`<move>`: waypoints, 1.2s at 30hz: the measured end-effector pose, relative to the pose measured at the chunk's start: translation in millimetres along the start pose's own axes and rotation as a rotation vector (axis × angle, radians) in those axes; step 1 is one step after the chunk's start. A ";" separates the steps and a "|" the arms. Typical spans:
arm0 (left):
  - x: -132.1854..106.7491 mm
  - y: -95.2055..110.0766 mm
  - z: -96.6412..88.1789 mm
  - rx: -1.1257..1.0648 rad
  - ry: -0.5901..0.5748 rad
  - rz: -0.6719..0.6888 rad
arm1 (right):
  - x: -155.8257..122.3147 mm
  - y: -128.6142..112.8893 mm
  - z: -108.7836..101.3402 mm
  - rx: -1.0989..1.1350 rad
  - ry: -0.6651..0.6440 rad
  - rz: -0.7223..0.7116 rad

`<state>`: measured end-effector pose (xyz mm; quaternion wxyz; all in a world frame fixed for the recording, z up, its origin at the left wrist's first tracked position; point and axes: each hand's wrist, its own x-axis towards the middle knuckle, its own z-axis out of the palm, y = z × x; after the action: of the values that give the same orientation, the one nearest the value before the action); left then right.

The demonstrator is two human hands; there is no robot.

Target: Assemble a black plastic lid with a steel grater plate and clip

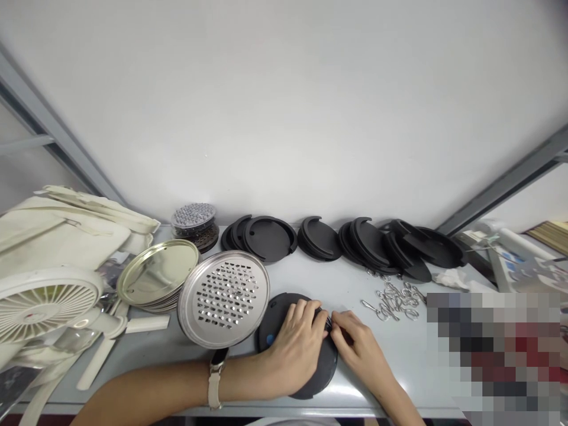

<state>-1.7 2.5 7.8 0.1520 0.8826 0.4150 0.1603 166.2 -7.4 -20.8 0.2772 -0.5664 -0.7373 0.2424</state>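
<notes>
The pale grey, smooth tabletop [248, 367] carries the flat, matte black round plastic disc [276, 319] at its near edge. This disc is the landmark here. Far left of it stands a white plastic fan with a ribbed round grille [42, 305]. Behind it, along the wall, a row of black notched plastic discs [270, 236] leans in overlapping stacks. Just left of it, and touching its rim, a silvery perforated metal disc [224, 297] stands tilted. Further left lies a stack of shiny brass-coloured round metal lids [155, 278].

The black disc lies flat and, being round, has no long axis. A small blue dot faces up on its left side.

The left hand [297, 346] rests palm down across it, wrist straight and fingers curled. Whether it grasps anything cannot be told. The right hand [361, 352] comes in from the right, fingertips pinched on a tiny metal piece [329, 323] on top of the disc. To the right of the disc, loose silver wire clips [393, 302] are scattered.
</notes>
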 end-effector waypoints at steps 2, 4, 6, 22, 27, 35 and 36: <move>0.4 0.2 0.5 -0.010 -0.014 0.001 | -0.4 -0.2 -0.5 0.001 0.002 -0.001; 0.6 0.4 -0.1 -0.023 -0.029 0.000 | -0.9 0.0 -0.6 0.004 0.003 -0.001; 0.7 0.3 -1.5 -0.028 -0.042 0.000 | -1.4 0.5 -0.2 0.011 0.005 0.000; 1.1 -3.3 -0.6 -0.033 -0.085 0.109 | -4.9 3.0 5.8 -0.001 0.025 0.004; 0.8 -3.3 -0.1 -0.013 -0.077 0.105 | -3.6 1.9 4.6 0.030 0.027 0.015; -0.9 -0.6 4.2 0.021 0.010 0.001 | -2.3 2.4 2.2 0.013 -0.022 -0.004; -1.1 -0.1 3.9 0.026 0.014 -0.012 | -2.3 2.2 2.0 0.016 -0.021 -0.003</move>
<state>-0.8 1.2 4.1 0.1384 0.8808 0.4236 0.1603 166.8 -9.1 -24.0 0.2745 -0.5606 -0.7389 0.2536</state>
